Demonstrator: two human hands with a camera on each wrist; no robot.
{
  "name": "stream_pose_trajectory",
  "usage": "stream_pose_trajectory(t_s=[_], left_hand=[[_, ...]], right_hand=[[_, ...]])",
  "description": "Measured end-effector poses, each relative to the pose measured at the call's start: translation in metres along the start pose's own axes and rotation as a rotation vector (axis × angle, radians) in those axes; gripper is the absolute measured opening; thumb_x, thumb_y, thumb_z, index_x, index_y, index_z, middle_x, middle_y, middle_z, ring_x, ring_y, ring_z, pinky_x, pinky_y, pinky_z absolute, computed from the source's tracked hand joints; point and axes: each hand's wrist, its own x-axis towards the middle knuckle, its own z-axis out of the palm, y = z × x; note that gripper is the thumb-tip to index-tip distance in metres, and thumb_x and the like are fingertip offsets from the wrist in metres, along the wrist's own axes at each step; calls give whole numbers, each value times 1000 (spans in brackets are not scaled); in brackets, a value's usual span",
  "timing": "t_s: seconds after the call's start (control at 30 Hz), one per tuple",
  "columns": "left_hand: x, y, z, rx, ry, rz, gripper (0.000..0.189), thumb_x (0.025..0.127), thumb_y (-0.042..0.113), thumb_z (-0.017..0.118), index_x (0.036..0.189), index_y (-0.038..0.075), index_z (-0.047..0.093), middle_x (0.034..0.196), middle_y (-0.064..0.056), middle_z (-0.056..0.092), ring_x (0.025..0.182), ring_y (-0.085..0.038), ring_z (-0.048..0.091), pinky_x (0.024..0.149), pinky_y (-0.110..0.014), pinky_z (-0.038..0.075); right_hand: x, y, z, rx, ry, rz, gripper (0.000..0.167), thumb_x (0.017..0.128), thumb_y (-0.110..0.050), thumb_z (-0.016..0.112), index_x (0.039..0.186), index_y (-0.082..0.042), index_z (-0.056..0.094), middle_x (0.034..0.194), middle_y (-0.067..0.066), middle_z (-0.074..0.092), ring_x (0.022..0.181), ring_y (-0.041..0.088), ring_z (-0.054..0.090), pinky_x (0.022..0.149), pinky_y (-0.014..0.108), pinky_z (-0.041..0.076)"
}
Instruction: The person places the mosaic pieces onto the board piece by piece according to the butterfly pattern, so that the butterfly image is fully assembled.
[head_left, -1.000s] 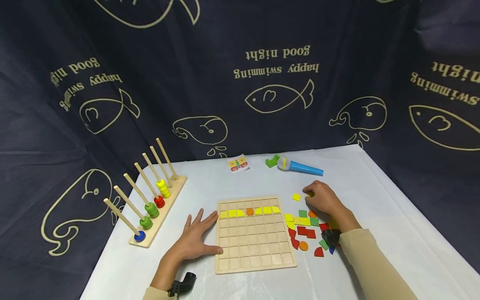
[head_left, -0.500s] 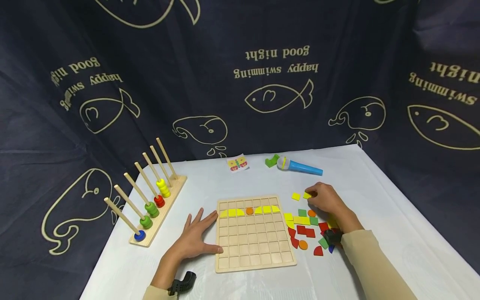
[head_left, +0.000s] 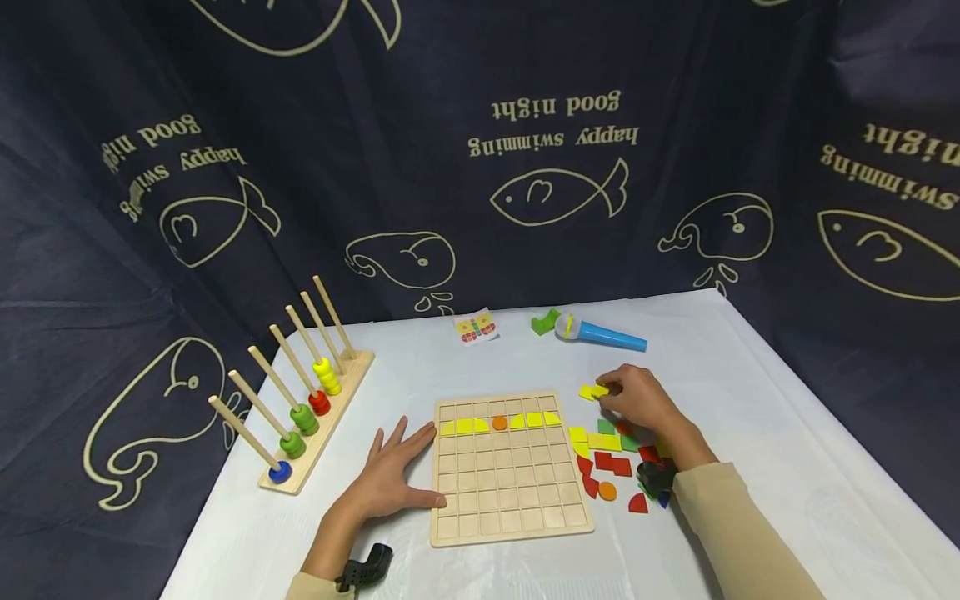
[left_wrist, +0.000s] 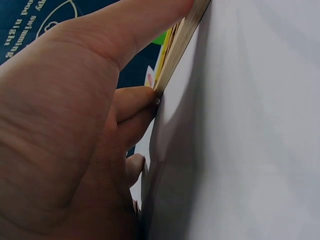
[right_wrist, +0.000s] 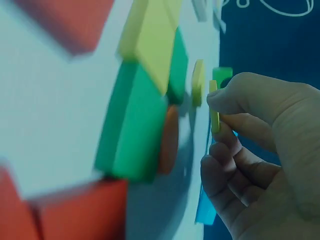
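My right hand [head_left: 643,402] pinches a small yellow tile [right_wrist: 214,117] between thumb and fingers, just above the table. Beside it on the cloth lies another yellow square tile [head_left: 585,392]. A square wooden grid board [head_left: 510,479] lies to the left; one row holds yellow tiles [head_left: 535,419] with an orange disc [head_left: 499,423] in the middle. Fingers spread, my left hand [head_left: 390,479] rests on the table, its thumb and index finger touching the board's left edge. In the left wrist view, the thumb lies over the board's edge [left_wrist: 181,55].
Loose red, green, yellow and orange pieces [head_left: 611,462] lie right of the board. At the back are a butterfly picture card [head_left: 476,327], a green block [head_left: 545,322] and a blue toy microphone [head_left: 611,337]. A peg stand with coloured beads [head_left: 330,429] occupies the left side.
My right hand has picked up the yellow tile and moved it left, close to the other loose yellow tile. The left hand and the board have stayed in place.
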Motion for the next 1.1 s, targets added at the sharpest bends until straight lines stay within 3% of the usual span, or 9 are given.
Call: stream_pose_trajectory(t_s=[0.23, 0.53, 1.1], left_hand=[[0, 0, 1, -7, -3, 1, 113, 57, 74, 75, 149, 19, 38, 153, 7, 32, 145, -29, 7, 111, -56, -5], [0, 0, 1, -6, 2, 0, 113, 57, 74, 75, 149, 19, 38, 153, 6, 33, 145, -30, 8, 111, -57, -5], [-1, 1, 0, 8, 8, -1, 113, 57, 73, 75, 150, 20, 38, 152, 7, 33, 145, -30, 9, 111, -58, -5]], right_hand=[[-2, -17, 6, -5, 9, -88, 39, 76, -17, 77, 112, -5, 72, 99, 4, 63, 83, 22, 54, 74, 34, 51], [-13, -51, 13, -20, -29, -307, 33, 78, -17, 77, 109, -7, 73, 93, -1, 64, 78, 16, 53, 68, 31, 48], [-17, -93, 42, 53, -112, -495, 30, 79, -11, 74, 109, -7, 73, 95, -3, 62, 79, 13, 54, 69, 30, 49]])
